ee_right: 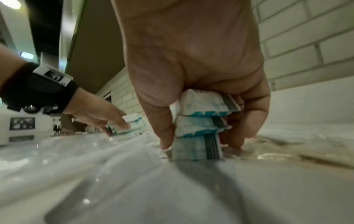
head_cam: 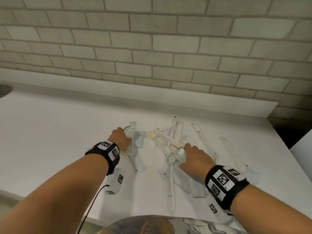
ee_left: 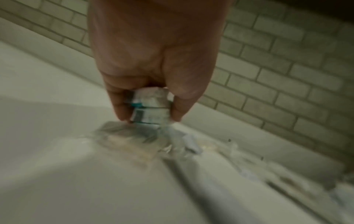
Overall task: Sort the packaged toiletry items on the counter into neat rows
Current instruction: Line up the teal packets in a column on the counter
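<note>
The right hand (ee_right: 193,84) is clamped, thumb on one side and fingers on the other, on a stack of three small white sachets (ee_right: 201,125) with teal edging and dark striped ends; the soft, crinkled packs sit one on another, and the lowest rests on the white counter (head_cam: 50,132). The left hand (ee_left: 153,60) pinches a like stack of two sachets (ee_left: 151,107) between thumb and fingers, just above a blurred clear wrapper on the counter. Taking the right hand's stack as the landmark: right beside and beyond it lies a heap of clear glossy plastic wrappers (head_cam: 168,141) crossing each other at odd angles, some with cream-coloured sticks or a slim white handle inside; what each is cannot be told. Right of the stack, long narrow wrapped items (head_cam: 204,142) lie roughly side by side, apart from one another. Left of it, past a bare strip of counter, the left hand's packs sit among flat white pouches (head_cam: 137,163). Behind everything a pale brick-pattern tile wall (head_cam: 152,48) rises from a low white upstand, closing off the far side. The counter's right edge drops to a dark gap well right of the stack; open smooth surface stretches far to the left.
</note>
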